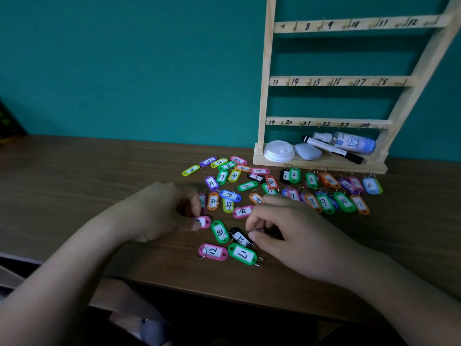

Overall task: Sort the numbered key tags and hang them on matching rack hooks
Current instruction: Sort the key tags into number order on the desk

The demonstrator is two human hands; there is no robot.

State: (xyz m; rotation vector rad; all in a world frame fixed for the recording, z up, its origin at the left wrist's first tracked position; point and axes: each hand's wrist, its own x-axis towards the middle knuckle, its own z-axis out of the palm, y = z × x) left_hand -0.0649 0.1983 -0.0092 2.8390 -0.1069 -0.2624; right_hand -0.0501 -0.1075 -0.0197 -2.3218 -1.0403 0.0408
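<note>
From my end the sorting is only partly done and no hook on the rack (265, 96) carries anything, so most of the risk lies ahead. My left hand (164, 213) has finger and thumb pinched on a pink tag (204, 221) whose number is covered. My right hand (294, 233) is curled over the black tag (240, 237), and I cannot tell whether it actually grips anything. The loose pile (229, 194) sits on the desk (99, 183) between the hands and the rack, with two ordered rows (344, 201) just in front of the rack's base. The likeliest slip, I judge, is a misread: the digits are handwritten, many tags lie upside down to me, and the light is dim. The green tag (243, 254) near my right thumb could pass for 17 or 11, and a 6 for a 9. Rings overlap in the pile, so lifting one tag may drag a neighbour along. My right wrist is near the 7-to-11 row, and a careless reach could scatter it.
</note>
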